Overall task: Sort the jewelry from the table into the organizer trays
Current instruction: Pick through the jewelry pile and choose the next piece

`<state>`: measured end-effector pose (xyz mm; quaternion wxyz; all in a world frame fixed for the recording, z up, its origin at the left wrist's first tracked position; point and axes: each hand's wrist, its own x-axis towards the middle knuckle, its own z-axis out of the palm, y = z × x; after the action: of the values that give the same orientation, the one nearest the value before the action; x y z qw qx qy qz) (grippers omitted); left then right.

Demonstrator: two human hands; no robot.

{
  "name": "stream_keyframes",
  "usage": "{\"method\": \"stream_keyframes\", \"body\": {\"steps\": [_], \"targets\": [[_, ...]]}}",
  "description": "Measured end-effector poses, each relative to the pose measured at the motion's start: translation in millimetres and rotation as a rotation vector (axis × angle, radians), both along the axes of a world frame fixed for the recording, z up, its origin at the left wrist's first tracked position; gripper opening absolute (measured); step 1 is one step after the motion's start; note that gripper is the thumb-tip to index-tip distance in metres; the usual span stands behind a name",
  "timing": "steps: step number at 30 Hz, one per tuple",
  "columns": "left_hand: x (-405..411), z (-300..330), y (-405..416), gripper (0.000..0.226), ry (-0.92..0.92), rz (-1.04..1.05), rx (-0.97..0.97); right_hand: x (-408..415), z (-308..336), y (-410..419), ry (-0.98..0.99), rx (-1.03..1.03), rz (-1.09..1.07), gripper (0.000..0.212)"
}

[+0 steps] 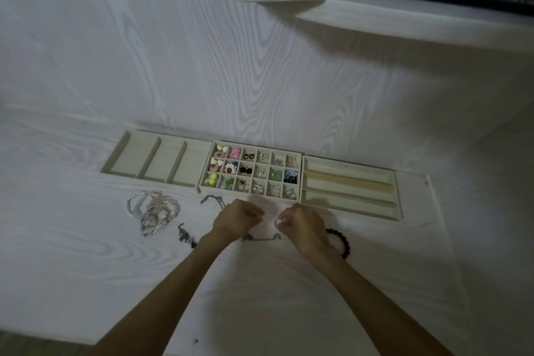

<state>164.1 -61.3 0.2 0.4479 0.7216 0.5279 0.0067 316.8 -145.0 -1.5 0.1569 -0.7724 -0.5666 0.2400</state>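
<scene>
Silvery and thin, the chain (261,237) lies on the white wood-grain table (86,254) just in front of the gridded middle tray (251,170), partly under the two hands. The right hand (303,228) pinches a small shiny piece (278,221), perhaps a ring or a clasp, between curled fingertips; the left hand (237,218) is curled too, fingertips drawn together as if nipping a fine link, though what its grip holds is too small to make out. Jewelry like this should be very light, limp and apt to tangle, so my judgement is to take it at the clasp or an end and lift slowly, letting the rest trail free. A heap of pale bead bracelets (153,209) waits at the left, near a dark charm strand (186,235) and another chain (212,199); a black bead bracelet (341,241) lies beside the right wrist. Those beads look stiffer, rounder and easier to pick up whole. The long-slotted left tray (124,150) and right tray (351,186) look unfilled, likely meant for chains and bracelets.
</scene>
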Motion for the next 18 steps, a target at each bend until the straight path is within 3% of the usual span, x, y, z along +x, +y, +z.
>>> {"method": "stream_keyframes", "body": {"steps": [5,10,18], "targets": [[14,3,-4,0.025,0.043,-0.027,-0.003,5,-3,-10,0.127,0.069,-0.094,0.007],[25,3,-9,0.020,0.179,-0.069,0.082,5,-1,-12,0.080,-0.011,-0.074,0.016],[27,-5,-15,0.019,0.185,-0.085,0.033,-5,-1,-8,-0.127,-0.072,0.029,0.018]]}}
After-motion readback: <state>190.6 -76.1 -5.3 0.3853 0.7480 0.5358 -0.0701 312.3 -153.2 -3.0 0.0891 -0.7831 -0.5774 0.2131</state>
